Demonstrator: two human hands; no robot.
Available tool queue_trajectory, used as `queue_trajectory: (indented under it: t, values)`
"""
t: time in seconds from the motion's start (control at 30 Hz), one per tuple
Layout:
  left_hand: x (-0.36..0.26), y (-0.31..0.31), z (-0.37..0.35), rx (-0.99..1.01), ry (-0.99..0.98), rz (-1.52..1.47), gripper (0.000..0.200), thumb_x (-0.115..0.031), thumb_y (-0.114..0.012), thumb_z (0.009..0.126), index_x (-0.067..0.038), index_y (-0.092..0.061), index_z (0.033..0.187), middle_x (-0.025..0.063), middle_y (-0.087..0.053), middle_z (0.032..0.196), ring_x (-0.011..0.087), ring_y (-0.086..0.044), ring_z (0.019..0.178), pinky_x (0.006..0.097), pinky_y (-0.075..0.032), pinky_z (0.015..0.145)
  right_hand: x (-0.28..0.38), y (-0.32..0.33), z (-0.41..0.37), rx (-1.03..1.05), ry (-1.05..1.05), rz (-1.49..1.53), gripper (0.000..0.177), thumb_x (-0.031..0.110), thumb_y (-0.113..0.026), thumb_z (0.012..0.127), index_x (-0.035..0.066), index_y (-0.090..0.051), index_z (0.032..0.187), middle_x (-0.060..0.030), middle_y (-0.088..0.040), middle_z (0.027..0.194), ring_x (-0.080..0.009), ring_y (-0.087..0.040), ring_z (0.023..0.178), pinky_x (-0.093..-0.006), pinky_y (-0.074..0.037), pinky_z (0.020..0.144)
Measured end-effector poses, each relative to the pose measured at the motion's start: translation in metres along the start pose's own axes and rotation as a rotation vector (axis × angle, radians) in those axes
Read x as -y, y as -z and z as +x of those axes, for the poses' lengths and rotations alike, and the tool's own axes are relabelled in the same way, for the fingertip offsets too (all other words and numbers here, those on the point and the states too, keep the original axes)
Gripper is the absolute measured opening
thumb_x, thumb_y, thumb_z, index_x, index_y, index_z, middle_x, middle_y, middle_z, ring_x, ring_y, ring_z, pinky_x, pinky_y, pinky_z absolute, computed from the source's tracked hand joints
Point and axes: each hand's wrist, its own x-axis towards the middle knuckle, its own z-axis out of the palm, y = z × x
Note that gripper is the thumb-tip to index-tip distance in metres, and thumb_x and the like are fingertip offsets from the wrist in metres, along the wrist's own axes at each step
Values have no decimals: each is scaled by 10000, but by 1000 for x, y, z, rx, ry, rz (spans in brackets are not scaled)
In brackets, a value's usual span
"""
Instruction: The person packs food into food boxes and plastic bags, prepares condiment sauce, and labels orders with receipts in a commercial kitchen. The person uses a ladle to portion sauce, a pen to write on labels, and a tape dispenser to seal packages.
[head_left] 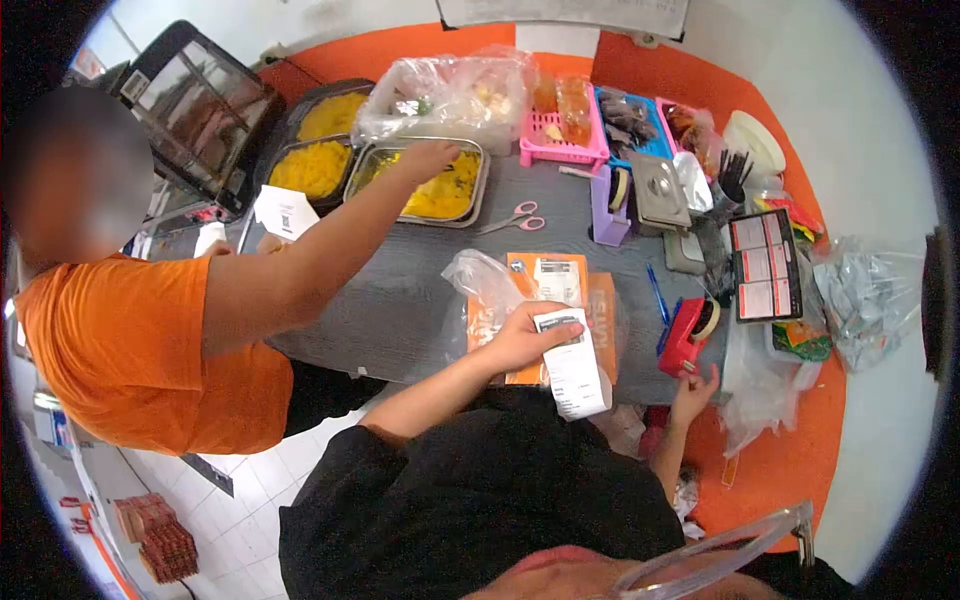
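My left hand [535, 335] is closed on a long white printed receipt [575, 378], with the thumb on its face and the lower end curling. Under and behind it lie orange printed packets [600, 330] in a clear plastic bag [480, 275], one with a white label [557, 280] on it. My right hand [692, 393] is at the front end of a red tape dispenser [683, 340], thumb and finger pinched at its cutting edge, another finger raised. The tape end between them is too small to make out clearly.
At left, a co-worker in an orange shirt [130, 350] reaches over a metal tray of yellow food [440, 190]. Scissors [515, 218], a purple tape dispenser [608, 205], blue pens [658, 295], a black-framed card [765, 265] and pink baskets [562, 150] are on the dark table [400, 290].
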Motion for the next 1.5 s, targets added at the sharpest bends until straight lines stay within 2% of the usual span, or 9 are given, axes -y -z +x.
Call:
queue_trajectory:
  t: [0.6,0.67,0.8,0.87,0.93,1.1,1.17,1.37,1.5]
  values:
    - [8,-1,-1,-10,32,-112,194,-123,-589,815,8,-609,956,47,-626,845,103,-586,750,239,-475,662,-23,20,15,92,-206,76,636,-31,-574,737,2,-222,1266,-100,-618,706,-144,-584,704,-254,-430,706]
    - [2,-4,-2,-44,71,-87,194,-123,-590,814,9,-609,956,49,-626,847,102,-585,752,238,-474,661,-60,27,18,40,-194,-348,654,-17,-594,727,12,-233,1272,-86,-611,690,-140,-583,726,-271,-426,732]
    - [-17,-14,-3,-87,102,45,199,-130,-609,801,21,-614,931,49,-631,810,92,-583,719,226,-471,638,53,10,-10,-140,84,-395,616,-13,-550,769,2,-219,1289,-71,-593,761,-134,-563,768,-261,-416,785]
    - [-29,-22,-3,-58,86,213,199,-133,-629,783,28,-621,900,40,-634,769,81,-579,686,221,-468,616,131,-10,-6,-73,14,137,607,32,-570,781,-11,-234,1285,-94,-597,817,-144,-562,840,-265,-393,837]
    - [-40,-30,-1,-12,114,342,192,-130,-630,779,26,-625,891,40,-634,767,79,-578,690,219,-465,614,204,-24,-1,184,268,47,70,59,-608,765,68,-671,795,-123,-307,1295,-209,-520,1013,-307,-397,891]
    - [-47,-46,7,-36,-42,506,420,-91,-698,695,21,-511,1054,69,-622,798,93,-584,730,249,-471,628,259,-75,9,768,150,467,273,42,-638,737,45,-593,1006,-133,-451,1193,-182,-523,1024,-314,-388,891]
    - [-50,-50,5,-92,-40,635,642,-69,-734,637,2,-381,1168,112,-615,828,135,-596,749,279,-478,655,261,-94,10,984,130,487,697,-21,-608,745,53,-192,1300,-113,-639,852,-206,-536,1011,-330,-377,895]
    - [-43,-46,-3,-254,-206,809,942,-51,-745,609,-21,-117,1311,159,-602,852,215,-610,795,307,-483,678,261,-112,13,1133,-58,591,670,-52,-588,743,50,-223,1295,-111,-634,832,-172,-601,856,-264,-431,800]
    - [-32,-46,-7,-317,-99,328,904,40,-694,644,-43,-89,1310,177,-590,934,209,-593,876,310,-482,739,258,-135,25,1059,-13,664,668,-74,-568,749,48,-210,1300,-135,-630,836,-175,-601,856,-255,-447,763]
